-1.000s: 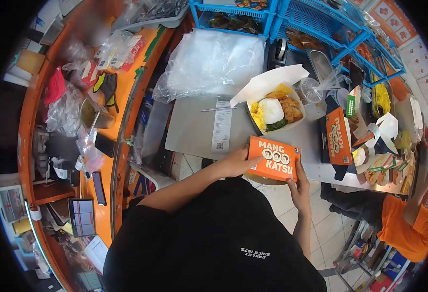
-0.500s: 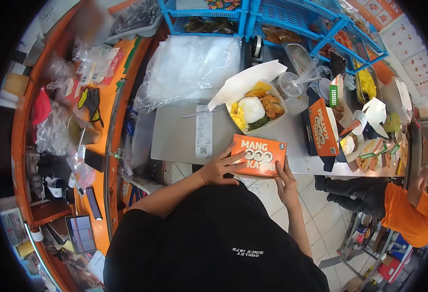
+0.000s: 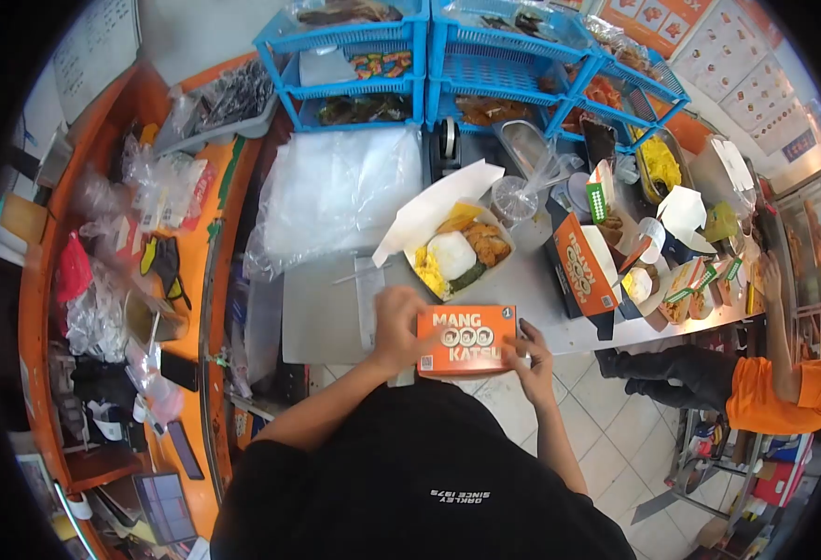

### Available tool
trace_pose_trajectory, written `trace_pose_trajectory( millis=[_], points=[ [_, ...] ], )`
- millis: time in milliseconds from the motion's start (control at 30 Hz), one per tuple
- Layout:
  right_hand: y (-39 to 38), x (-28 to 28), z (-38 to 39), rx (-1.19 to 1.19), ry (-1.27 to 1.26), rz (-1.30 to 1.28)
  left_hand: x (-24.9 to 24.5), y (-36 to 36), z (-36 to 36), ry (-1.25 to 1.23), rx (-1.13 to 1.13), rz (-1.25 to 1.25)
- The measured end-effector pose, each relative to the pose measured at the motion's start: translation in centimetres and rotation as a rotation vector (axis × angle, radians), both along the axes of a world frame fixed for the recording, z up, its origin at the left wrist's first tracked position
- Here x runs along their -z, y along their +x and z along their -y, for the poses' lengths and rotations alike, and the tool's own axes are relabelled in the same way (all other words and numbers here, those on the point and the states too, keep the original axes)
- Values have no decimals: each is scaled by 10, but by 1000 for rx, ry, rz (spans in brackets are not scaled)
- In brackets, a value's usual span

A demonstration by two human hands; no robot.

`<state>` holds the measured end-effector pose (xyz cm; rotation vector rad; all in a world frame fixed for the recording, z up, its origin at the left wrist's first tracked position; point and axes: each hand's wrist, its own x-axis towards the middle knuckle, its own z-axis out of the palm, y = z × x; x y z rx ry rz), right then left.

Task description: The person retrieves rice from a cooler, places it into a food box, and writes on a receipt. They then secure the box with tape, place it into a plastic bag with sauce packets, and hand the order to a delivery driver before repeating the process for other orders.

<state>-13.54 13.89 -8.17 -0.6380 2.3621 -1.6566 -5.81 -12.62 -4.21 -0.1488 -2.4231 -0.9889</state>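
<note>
A closed orange meal box printed "MANG KATSU" sits at the near edge of the steel table. My right hand grips its right end, fingers bent over the edge. At the box's left end my left hand is raised and smeared by motion, so its fingers cannot be read. Just beyond lies an open meal box with white rice, fried pieces, yellow shreds and dark greens. A paper receipt lies to the left, partly behind my left hand.
Plastic bags lie at the back left, below blue baskets. On the right stand an open orange-and-black box and several food boxes. A person in an orange shirt reaches in there. An orange counter runs along the left.
The view has tipped up, showing more of the baskets. My left hand has lifted off the box's top face to its left end. My right hand stays at the right end.
</note>
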Motion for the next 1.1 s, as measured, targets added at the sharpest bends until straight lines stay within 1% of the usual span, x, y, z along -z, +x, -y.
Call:
trace_pose_trajectory(
  millis=[33, 67, 100, 133, 167, 200, 233, 267, 300, 333, 400, 433, 467, 533, 567, 633, 700, 733, 767, 800, 833, 867, 900, 933, 967, 1000, 1033, 1067, 1100],
  points=[
    [-10, 0, 3, 92, 14, -79, 1, -11, 8, 280, -314, 16],
    [-21, -7, 12, 99, 7, -85, 4, -19, 15, 564, -626, 37],
    [-39, -13, 22, 218, 115, 20, 8, -25, 21, 560, -618, 32],
    [-58, -20, 33, 336, 221, 127, 14, -30, 27, 530, -545, 249],
    [-75, -22, 54, 349, 172, 18, 18, -35, 33, 492, -469, 462],
    [-90, -20, 74, 360, 125, -88, 18, -39, 32, 485, -465, 457],
    [-106, -8, 87, 362, 117, -91, 18, -43, 28, 356, -434, 562],
    [-122, 8, 100, 354, 142, -185, 19, -49, 25, 222, -404, 661],
    [-132, 16, 110, 349, 166, -280, 29, -55, 27, 231, -376, 697],
    [-134, 11, 114, 353, 155, -288, 30, -57, 28, 223, -377, 685],
    [-136, 2, 118, 349, 375, -260, 34, -65, 32, 94, -422, 569],
    [-132, -7, 118, 331, 383, -271, 14, -60, 31, 157, -455, 515],
    [-126, -16, 119, 332, 384, -271, 0, -56, 34, 157, -454, 515],
    [-107, -31, 118, 226, 278, -245, -19, -39, 44, 110, -404, 429],
    [-92, -40, 118, 227, 284, -234, -29, -29, 48, 111, -400, 441],
    [-64, -62, 116, 197, 284, -267, -47, -10, 51, 154, -337, 383],
    [-33, -83, 103, 254, 296, -271, -68, 11, 45, 178, -297, 413],
    [-18, -91, 94, 304, 259, -265, -71, 21, 41, 206, -256, 443],
    [-4, -97, 83, 355, 225, -259, -69, 28, 35, 210, -248, 453],
    [9, -99, 71, 361, 234, -253, -67, 33, 29, 272, -175, 448],
    [21, -101, 59, 370, 266, -203, -66, 37, 25, 334, -104, 441],
    [31, -101, 47, 378, 296, -155, -60, 39, 23, 338, -98, 444],
    [39, -93, 36, 382, 302, -155, -48, 40, 22, 322, -15, 575],
    [44, -79, 27, 395, 307, -71, -33, 40, 21, 302, 68, 703],
    [49, -64, 20, 407, 310, 12, -13, 43, 19, 288, 61, 698],
    [54, -45, 15, 406, 312, 7, -4, 43, 18, 291, 61, 693],
    [58, -24, 12, 400, 186, 82, 2, 44, 17, 355, 49, 618],
    [61, -19, 13, 390, 61, 160, 9, 46, 16, 420, 35, 545],
    [62, -14, 13, 364, 99, 340, 20, 45, 18, 423, 31, 548]
  ],
)
